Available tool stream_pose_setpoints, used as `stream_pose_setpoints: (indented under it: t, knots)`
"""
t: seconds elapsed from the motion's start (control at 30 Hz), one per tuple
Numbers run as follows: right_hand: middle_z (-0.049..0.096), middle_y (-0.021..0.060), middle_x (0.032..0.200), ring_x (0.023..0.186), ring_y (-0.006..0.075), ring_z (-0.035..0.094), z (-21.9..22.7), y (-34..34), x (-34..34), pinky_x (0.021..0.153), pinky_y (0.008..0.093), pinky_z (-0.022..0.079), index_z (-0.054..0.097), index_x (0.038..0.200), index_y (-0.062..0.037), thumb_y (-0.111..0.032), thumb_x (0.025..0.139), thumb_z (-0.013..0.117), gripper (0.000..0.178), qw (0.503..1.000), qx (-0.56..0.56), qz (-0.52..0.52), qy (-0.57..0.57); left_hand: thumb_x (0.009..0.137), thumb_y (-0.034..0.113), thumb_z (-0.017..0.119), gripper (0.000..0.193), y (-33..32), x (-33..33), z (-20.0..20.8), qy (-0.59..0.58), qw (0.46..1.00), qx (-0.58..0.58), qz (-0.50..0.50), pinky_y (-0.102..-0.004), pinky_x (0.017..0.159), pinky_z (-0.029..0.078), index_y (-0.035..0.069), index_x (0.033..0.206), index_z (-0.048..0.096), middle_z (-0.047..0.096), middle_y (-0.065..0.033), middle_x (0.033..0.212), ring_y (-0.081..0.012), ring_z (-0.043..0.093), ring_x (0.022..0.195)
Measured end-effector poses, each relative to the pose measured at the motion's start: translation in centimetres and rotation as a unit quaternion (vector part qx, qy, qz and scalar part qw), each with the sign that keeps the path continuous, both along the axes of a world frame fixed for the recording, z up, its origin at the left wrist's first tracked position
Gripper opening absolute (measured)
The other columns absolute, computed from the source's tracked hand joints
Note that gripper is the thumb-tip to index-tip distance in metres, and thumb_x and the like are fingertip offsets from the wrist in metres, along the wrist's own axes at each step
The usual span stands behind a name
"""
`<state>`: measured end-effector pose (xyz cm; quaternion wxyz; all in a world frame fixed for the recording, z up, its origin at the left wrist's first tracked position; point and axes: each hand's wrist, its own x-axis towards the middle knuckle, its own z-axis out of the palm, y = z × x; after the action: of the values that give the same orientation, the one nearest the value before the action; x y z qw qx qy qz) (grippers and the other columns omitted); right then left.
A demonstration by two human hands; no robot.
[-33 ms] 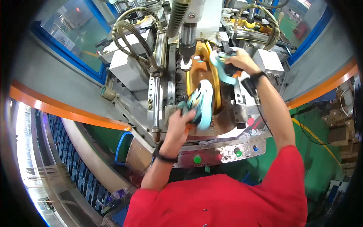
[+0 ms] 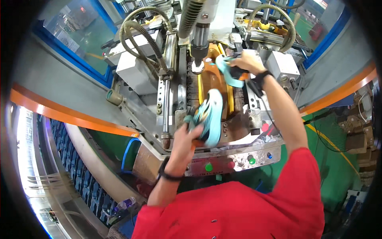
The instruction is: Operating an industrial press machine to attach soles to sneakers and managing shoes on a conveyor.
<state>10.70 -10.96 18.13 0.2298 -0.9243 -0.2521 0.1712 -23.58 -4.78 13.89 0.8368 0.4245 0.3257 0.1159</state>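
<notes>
My left hand [image 2: 184, 140] is closed around a light teal and white sneaker [image 2: 214, 117]. That shoe is tilted over the near end of a machine bed, its white toe pointing away from me. Farther off and to the right, my right hand [image 2: 248, 63] grips a second teal shoe [image 2: 226, 71] by its dark and orange opening. Between them lies a brown trough [image 2: 213, 81] with yellow side walls. A metal press rod [image 2: 199, 51] with a white tip hangs beside the trough's left side. Motion blurs both shoes a little.
A control panel with a green button [image 2: 209, 167] runs along the machine's front. Ribbed hoses [image 2: 129, 38] arch at the left, near a white box [image 2: 133, 73]. An orange rail [image 2: 71, 115] curves around the machine. A conveyor with dark blue pieces [image 2: 75, 163] stands at lower left.
My left hand and its shoe have moved slightly toward me, uncovering more of the trough. My right hand and the other shoe have shifted a little to the left.
</notes>
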Motion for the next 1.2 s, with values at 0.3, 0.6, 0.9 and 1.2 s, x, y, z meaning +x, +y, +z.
stream_pose_setpoints:
  t: [0.3, 0.6, 0.9, 1.2]
  knots:
    - [0.068, 0.0249, 0.095, 0.090, 0.0382, 0.069, -17.4, 11.9, -2.8, 0.079, 0.0441, 0.055, 0.048, 0.113, 0.0035, -0.027, 0.078, 0.068, 0.050, 0.981, 0.029, -0.064, -0.179, 0.091, 0.009, 0.061, 0.046, -5.0, -22.7, 3.3, 0.055, 0.943, 0.096, 0.313, -0.0291, 0.082, 0.053, -0.004, 0.133, 0.047, 0.061, -0.0086, 0.116, -0.0160, 0.064, 0.100]
    - [0.061, 0.0268, 0.096, 0.079, 0.0421, 0.060, -9.7, 2.1, -16.3, 0.068, 0.0504, 0.048, 0.048, 0.123, 0.0028, -0.011, 0.083, 0.061, 0.045, 0.918, 0.292, 0.131, -0.233, 0.092, 0.010, 0.061, 0.026, -10.3, -27.3, -1.1, 0.023, 0.897, -0.026, 0.440, -0.0334, 0.074, 0.055, 0.000, 0.115, 0.058, 0.066, -0.0060, 0.101, -0.0176, 0.067, 0.088]
    - [0.056, 0.0135, 0.094, 0.086, 0.0321, 0.062, -25.9, -7.7, -33.9, 0.072, 0.0441, 0.054, 0.060, 0.097, -0.0052, -0.013, 0.084, 0.058, 0.016, 0.905, 0.189, 0.382, -0.008, 0.092, 0.011, 0.062, 0.022, -12.3, -22.2, 0.3, 0.062, 0.904, -0.035, 0.421, -0.0285, 0.068, 0.052, 0.003, 0.112, 0.059, 0.067, -0.0040, 0.098, -0.0148, 0.067, 0.084]
    - [0.053, 0.0112, 0.104, 0.098, 0.0297, 0.060, -27.8, -8.1, -33.6, 0.067, 0.0434, 0.054, 0.058, 0.102, -0.0083, -0.018, 0.086, 0.060, 0.019, 0.884, 0.206, 0.413, -0.077, 0.092, 0.014, 0.061, 0.021, -15.1, -22.9, -0.3, 0.070, 0.886, -0.043, 0.457, -0.0308, 0.068, 0.052, 0.004, 0.111, 0.060, 0.067, -0.0039, 0.098, -0.0164, 0.066, 0.085]
